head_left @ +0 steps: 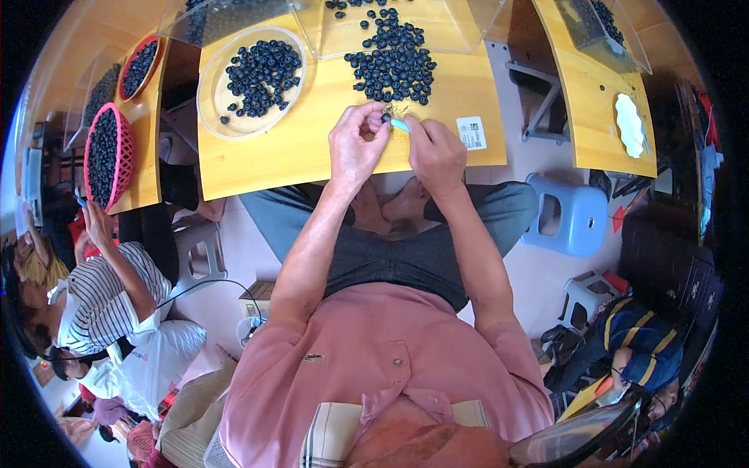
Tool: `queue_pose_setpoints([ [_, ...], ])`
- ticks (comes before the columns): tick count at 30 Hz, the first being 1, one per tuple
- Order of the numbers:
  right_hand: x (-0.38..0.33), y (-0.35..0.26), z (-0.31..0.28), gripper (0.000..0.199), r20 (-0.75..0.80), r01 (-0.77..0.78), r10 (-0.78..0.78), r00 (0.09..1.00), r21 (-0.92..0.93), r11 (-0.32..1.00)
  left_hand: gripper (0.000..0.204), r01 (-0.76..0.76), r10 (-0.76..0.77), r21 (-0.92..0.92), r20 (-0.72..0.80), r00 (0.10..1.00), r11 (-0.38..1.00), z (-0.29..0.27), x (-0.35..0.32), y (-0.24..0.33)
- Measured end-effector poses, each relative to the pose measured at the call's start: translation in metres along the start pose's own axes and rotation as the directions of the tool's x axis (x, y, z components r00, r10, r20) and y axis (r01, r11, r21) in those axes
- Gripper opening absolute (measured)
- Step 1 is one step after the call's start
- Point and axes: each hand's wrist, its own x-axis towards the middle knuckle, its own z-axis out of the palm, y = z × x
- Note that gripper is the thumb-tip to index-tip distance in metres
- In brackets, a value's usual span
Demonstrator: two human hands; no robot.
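Note:
Over the near edge of the yellow table (265,160), my left hand (357,148) is closed, pinching a small, round, dark berry-like piece (385,118) between thumb and fingertips. My right hand (437,154) is closed around a thin light-blue tool (399,124), its tip against or right beside the piece. The tool's far end is too small to make out. Just beyond both hands spreads a loose pile of similar dark round pieces (394,69). To the left, a clear round dish (209,101) holds more of them.
Clear plastic trays (318,35) stand at the back. A white printed card (471,133) lies right of my hand. A pink basket (123,156) of dark pieces and a co-worker (109,292) are at left. Right are a blue stool (573,214) and a white dish (629,126).

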Motion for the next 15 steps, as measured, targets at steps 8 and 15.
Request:
queue_pose_setpoints([
  [8, 0.001, 0.0, 0.0, 0.028, 0.016, 0.0, 0.001, 1.0, -0.009, 1.0, 0.031, -0.055, 0.055, 0.095, -0.001, 0.998, 0.994, -0.002, -0.002, 0.004],
  [15, 0.004, -0.001, 0.0, 0.026, 0.052, -0.044, 0.046, 0.998, -0.034, 0.998, 0.035, -0.006, 0.006, -0.021, -0.002, 1.0, 1.0, -0.004, -0.002, -0.006],
])
